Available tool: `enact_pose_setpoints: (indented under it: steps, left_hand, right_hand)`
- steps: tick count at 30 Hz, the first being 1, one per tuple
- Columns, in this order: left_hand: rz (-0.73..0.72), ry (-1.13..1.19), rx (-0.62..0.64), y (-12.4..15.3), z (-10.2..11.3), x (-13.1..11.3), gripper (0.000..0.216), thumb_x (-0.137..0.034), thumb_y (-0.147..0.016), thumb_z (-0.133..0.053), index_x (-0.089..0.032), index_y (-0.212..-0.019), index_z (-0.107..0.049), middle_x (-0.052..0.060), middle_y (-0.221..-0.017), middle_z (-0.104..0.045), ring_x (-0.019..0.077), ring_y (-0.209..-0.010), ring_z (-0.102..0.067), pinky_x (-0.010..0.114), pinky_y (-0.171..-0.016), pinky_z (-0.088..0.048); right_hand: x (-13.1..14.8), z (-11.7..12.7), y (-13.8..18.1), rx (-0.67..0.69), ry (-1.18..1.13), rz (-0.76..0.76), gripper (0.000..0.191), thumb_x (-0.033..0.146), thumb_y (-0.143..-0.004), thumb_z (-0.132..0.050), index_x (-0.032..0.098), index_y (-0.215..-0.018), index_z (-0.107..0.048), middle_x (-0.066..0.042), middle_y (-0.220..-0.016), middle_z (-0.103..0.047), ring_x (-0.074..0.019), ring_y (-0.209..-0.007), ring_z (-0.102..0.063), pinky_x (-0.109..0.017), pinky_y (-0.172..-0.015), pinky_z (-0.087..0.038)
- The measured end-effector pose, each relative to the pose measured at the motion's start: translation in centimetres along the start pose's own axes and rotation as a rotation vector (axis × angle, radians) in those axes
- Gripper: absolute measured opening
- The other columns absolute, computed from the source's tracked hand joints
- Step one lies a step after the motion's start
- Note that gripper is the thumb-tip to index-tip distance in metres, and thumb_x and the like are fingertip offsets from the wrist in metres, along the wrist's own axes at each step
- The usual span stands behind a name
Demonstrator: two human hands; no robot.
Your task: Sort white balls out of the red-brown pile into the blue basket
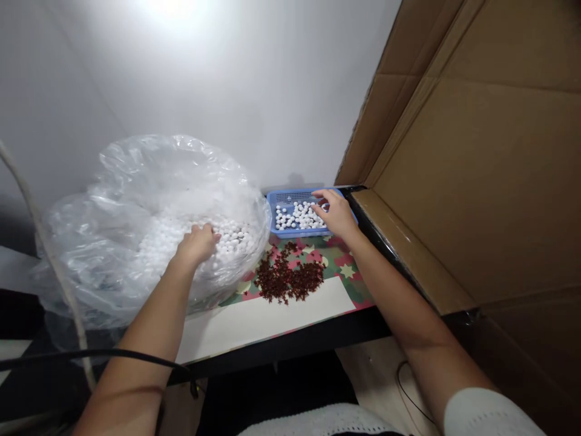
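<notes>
My left hand point(198, 243) reaches into a large clear plastic bag point(181, 151) full of small white balls point(236, 236). Its fingers are curled down at the balls, and what they hold, if anything, is hidden. Over the right end of a shallow blue plastic basket point(270, 200), my right hand point(334, 212) is held with thumb and fingers apart and nothing visible between them. More white balls point(304, 215) lie scattered in the basket. In front of it, a heap of small dark red-brown star-shaped pieces point(288, 275) rests on the patterned table covering.
A white sheet point(254, 318) runs along the table's front edge. Tall cardboard point(499, 169) stands at the right, beside the basket. A white wall point(272, 91) rises behind. A pale cord point(49, 254) and a black cable point(113, 353) cross at the left.
</notes>
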State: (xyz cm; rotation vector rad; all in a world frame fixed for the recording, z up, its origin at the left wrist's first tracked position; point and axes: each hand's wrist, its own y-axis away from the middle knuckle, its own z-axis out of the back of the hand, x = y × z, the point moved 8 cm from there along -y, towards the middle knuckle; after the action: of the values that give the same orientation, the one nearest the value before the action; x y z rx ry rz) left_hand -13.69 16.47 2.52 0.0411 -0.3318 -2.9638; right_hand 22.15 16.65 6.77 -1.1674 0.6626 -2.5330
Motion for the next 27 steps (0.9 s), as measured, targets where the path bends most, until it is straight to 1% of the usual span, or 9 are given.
enact_pose_setpoints:
  steps: [5,9,12,14,16,18,21,24,27]
  left_hand:
    - [-0.016,0.003,-0.071,-0.6,0.0,-0.4,0.046,-0.041,-0.092,-0.032,-0.015,-0.120,-0.057,0.023,-0.114,-0.057,0.0357,-0.097,-0.062,0.041,-0.074,-0.046]
    - [0.022,0.049,-0.228,-0.8,2.4,0.6,0.030,-0.026,-0.086,-0.045,-0.018,-0.107,-0.065,0.021,-0.112,-0.060,0.0342,-0.091,-0.062,0.040,-0.071,-0.045]
    - [-0.020,0.318,-0.446,-0.1,5.1,0.3,0.024,-0.021,-0.084,-0.048,-0.019,-0.096,-0.069,0.014,-0.095,-0.066,0.0271,-0.084,-0.062,0.035,-0.070,-0.044]
    - [-0.061,0.626,-0.494,0.9,5.9,-0.8,0.020,-0.024,-0.083,-0.053,-0.019,-0.095,-0.069,0.008,-0.079,-0.064,0.0194,-0.069,-0.059,0.029,-0.061,-0.043]
    - [-0.133,1.005,-0.366,2.1,5.1,-3.3,0.023,-0.028,-0.080,-0.059,-0.020,-0.100,-0.067,0.003,-0.074,-0.060,0.0115,-0.053,-0.049,0.023,-0.046,-0.035]
    - [-0.260,1.321,-0.058,4.0,3.0,-7.7,0.028,-0.032,-0.076,-0.067,-0.020,-0.101,-0.065,0.001,-0.072,-0.059,0.0065,-0.045,-0.042,0.019,-0.040,-0.026]
    - [-0.326,1.549,0.397,7.7,-0.9,-13.6,0.036,-0.039,-0.072,-0.073,-0.019,-0.100,-0.063,0.001,-0.072,-0.060,0.0040,-0.043,-0.040,0.016,-0.036,-0.019]
    - [-0.306,1.664,0.554,9.6,-3.7,-16.0,0.037,-0.041,-0.071,-0.075,-0.018,-0.097,-0.062,0.000,-0.070,-0.058,0.0026,-0.043,-0.039,0.014,-0.035,-0.015]
    - [-0.274,1.743,0.597,9.8,-5.3,-16.3,0.037,-0.042,-0.073,-0.073,-0.017,-0.097,-0.060,0.001,-0.072,-0.058,0.0024,-0.044,-0.040,0.012,-0.034,-0.015]
  right_hand:
    - [2.9,0.8,5.1,0.035,-0.038,0.049,0.015,0.025,-0.090,-0.054,0.020,-0.097,-0.066,-0.005,-0.094,-0.066,-0.0172,-0.080,-0.062,-0.029,-0.073,-0.048]
    - [1.8,-0.7,9.0,0.303,0.017,0.007,0.015,0.018,-0.089,-0.056,0.020,-0.094,-0.069,-0.005,-0.090,-0.069,-0.0181,-0.081,-0.063,-0.029,-0.074,-0.047]
    - [-0.4,-1.9,10.3,0.394,0.126,-0.047,0.019,0.011,-0.087,-0.056,0.019,-0.093,-0.072,-0.007,-0.091,-0.069,-0.0186,-0.082,-0.063,-0.030,-0.075,-0.046]
    - [-1.2,-2.5,10.3,0.390,0.156,-0.055,0.019,0.012,-0.088,-0.056,0.019,-0.095,-0.073,-0.007,-0.090,-0.068,-0.0180,-0.081,-0.063,-0.029,-0.074,-0.046]
    - [-1.2,-3.2,10.0,0.384,0.187,-0.026,0.015,0.016,-0.088,-0.059,0.018,-0.095,-0.073,-0.007,-0.090,-0.067,-0.0187,-0.084,-0.061,-0.029,-0.076,-0.045]
    - [-1.1,-4.1,9.6,0.408,0.259,0.011,0.011,0.018,-0.086,-0.063,0.018,-0.091,-0.073,-0.007,-0.088,-0.067,-0.0204,-0.087,-0.059,-0.030,-0.078,-0.043]
    - [-1.2,-5.0,9.3,0.460,0.372,0.015,0.008,0.020,-0.085,-0.065,0.019,-0.085,-0.073,-0.007,-0.085,-0.067,-0.0215,-0.087,-0.058,-0.032,-0.079,-0.039]
    - [-1.3,-5.0,9.3,0.474,0.412,0.001,0.007,0.021,-0.085,-0.065,0.019,-0.086,-0.072,-0.006,-0.087,-0.067,-0.0214,-0.089,-0.058,-0.032,-0.080,-0.035]
    - [-1.1,-4.8,9.4,0.488,0.415,-0.020,0.012,0.020,-0.088,-0.061,0.020,-0.088,-0.072,-0.006,-0.090,-0.068,-0.0212,-0.093,-0.059,-0.033,-0.080,-0.032]
